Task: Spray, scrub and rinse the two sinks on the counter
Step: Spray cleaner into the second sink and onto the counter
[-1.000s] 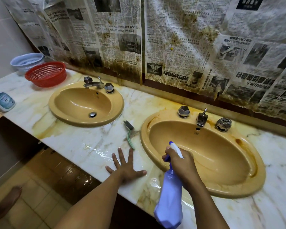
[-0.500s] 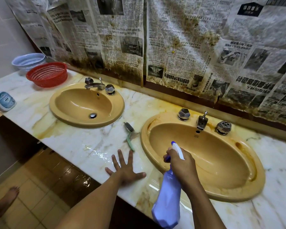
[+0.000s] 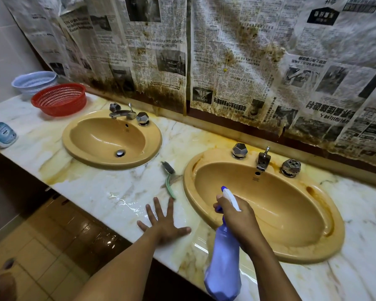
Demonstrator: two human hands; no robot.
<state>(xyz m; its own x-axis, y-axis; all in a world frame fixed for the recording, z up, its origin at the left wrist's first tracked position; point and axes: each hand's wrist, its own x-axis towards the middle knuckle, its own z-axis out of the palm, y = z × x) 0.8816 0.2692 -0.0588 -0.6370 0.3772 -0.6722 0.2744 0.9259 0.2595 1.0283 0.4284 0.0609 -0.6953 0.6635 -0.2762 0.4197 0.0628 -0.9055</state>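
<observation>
Two mustard-yellow oval sinks are set in a stained marble counter [image 3: 109,192]. The left sink [image 3: 78,148] is farther away, the right sink [image 3: 313,246] is close and has brown stains by its rim. My right hand [image 3: 237,220] is shut on a pale blue spray bottle [image 3: 224,268], its white nozzle pointing into the right sink's near left side. My left hand [image 3: 163,224] lies flat on the wet counter between the sinks, fingers spread. A green-handled brush [image 3: 168,179] lies just beyond its fingertips.
A red basket [image 3: 59,98] and a pale blue basket [image 3: 34,82] stand at the counter's far left. A white bottle [image 3: 0,133] sits at the left edge. Each sink has a chrome tap and knobs. Stained newspaper [image 3: 226,51] covers the wall. Tiled floor lies below left.
The view has shifted slightly, so the hands and sinks sit a little lower in frame. My right hand and the bottle stay over the right sink's near rim. The left hand has not moved.
</observation>
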